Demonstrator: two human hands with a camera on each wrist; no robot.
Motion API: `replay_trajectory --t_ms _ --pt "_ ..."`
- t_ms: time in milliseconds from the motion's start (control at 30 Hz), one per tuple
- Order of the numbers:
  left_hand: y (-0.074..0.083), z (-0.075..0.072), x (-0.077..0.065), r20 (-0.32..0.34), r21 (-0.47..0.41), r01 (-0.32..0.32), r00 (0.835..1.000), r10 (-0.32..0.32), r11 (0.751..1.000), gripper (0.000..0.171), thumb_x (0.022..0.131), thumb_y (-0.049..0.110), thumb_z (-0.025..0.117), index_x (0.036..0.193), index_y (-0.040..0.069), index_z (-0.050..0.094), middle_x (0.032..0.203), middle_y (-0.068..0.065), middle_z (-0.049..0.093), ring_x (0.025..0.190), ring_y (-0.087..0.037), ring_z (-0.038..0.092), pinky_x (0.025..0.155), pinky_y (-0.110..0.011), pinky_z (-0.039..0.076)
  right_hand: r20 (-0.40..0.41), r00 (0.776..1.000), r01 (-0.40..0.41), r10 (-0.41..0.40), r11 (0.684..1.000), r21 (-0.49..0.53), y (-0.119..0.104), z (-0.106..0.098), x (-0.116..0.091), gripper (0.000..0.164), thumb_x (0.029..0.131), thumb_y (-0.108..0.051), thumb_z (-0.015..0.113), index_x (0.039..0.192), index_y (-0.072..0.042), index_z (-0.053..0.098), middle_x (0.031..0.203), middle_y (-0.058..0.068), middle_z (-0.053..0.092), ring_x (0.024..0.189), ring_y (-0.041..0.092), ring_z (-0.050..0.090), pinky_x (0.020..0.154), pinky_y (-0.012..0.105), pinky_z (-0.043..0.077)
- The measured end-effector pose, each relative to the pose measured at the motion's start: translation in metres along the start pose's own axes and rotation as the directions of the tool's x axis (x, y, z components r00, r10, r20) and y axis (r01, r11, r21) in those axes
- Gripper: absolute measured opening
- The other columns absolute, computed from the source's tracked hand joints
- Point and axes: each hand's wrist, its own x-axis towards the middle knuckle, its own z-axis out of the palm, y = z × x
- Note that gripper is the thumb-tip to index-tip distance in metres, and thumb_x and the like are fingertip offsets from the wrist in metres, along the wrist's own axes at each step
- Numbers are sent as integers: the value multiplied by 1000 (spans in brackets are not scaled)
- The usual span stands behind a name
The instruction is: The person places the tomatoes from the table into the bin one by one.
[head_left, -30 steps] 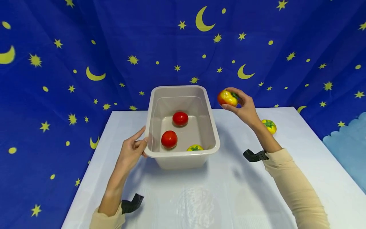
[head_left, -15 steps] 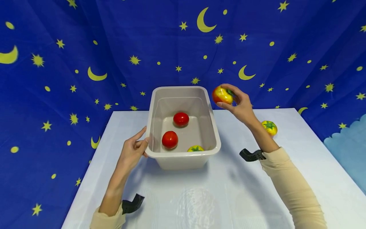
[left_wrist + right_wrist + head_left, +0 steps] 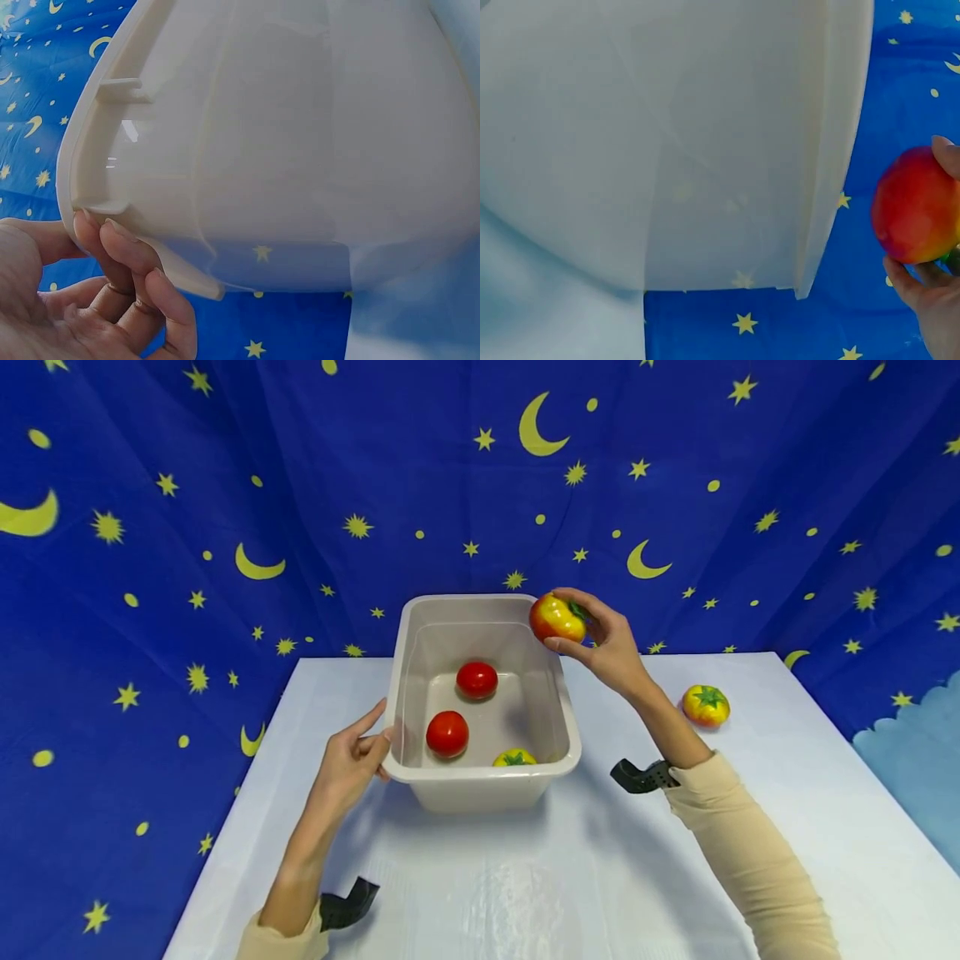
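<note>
My right hand grips a red-and-yellow tomato between thumb and fingers, over the right rim of a beige plastic bin. In the right wrist view the same tomato shows its red side, beyond the bin's wall. My left hand pinches the bin's left rim near its front corner; in the left wrist view its fingers curl under that rim. Inside the bin lie two red tomatoes, one farther back and one nearer. A yellow tomato with a green top is partly hidden behind the front wall.
Another yellow-and-red tomato sits on the white table to the right, beyond my right forearm. A blue cloth with moons and stars hangs right behind the bin.
My right hand has carried the red-and-yellow tomato leftward, from beside the bin to over its right rim. My left hand stays on the left rim. The head view has tilted slightly.
</note>
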Motion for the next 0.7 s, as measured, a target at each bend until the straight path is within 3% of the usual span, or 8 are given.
replay_trajectory --t_ms 233,433,700 --pt "0 1 -2 7 -3 -12 1000 12 1000 53 99 6 53 150 5 37 87 -18 73 52 -10 55 54 -23 51 15 1000 -19 18 999 27 1 7 -1 56 86 3 71 138 -2 52 138 14 53 116 15 51 101 21 46" --pt "1 1 -1 8 -3 -17 1000 17 1000 53 100 6 53 150 5 37 90 -22 72 52 -10 55 54 -23 51 31 999 -24 23 1000 19 0 11 2 56 86 2 71 139 -4 52 138 12 54 117 17 51 104 27 46" --pt "1 1 -1 1 -12 -27 1000 27 1000 53 99 5 53 149 5 38 81 -14 72 51 -10 55 54 -23 51 46 998 -47 46 999 25 1 16 2 56 87 2 70 139 -2 51 139 15 53 119 18 50 106 31 45"
